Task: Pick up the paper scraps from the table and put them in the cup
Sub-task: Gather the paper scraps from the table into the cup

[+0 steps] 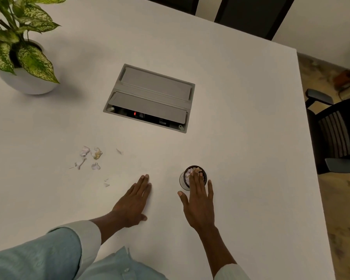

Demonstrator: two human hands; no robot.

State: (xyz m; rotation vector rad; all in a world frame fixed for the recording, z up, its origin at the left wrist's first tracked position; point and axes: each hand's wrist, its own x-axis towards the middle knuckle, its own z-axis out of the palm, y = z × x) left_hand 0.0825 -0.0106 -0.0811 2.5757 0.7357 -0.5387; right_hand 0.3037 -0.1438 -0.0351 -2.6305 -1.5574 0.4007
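A small clear cup (183,179) with a dark rim stands on the white table (240,138), with crumpled paper inside it. My right hand (198,201) hovers over the cup, fingers spread, fingertips above its mouth, holding nothing. My left hand (134,201) lies flat on the table to the left of the cup, fingers together and extended, empty. Several paper scraps (90,157) lie loose on the table to the left of my left hand: a cluster of pale and yellowish pieces, one thin scrap (119,151) further right, and small bits (106,182) nearer to me.
A grey cable box (150,97) with a partly open lid is set into the table's middle. A potted plant (22,57) in a white pot stands at the far left. Dark chairs (335,128) stand along the table's right edge and far side.
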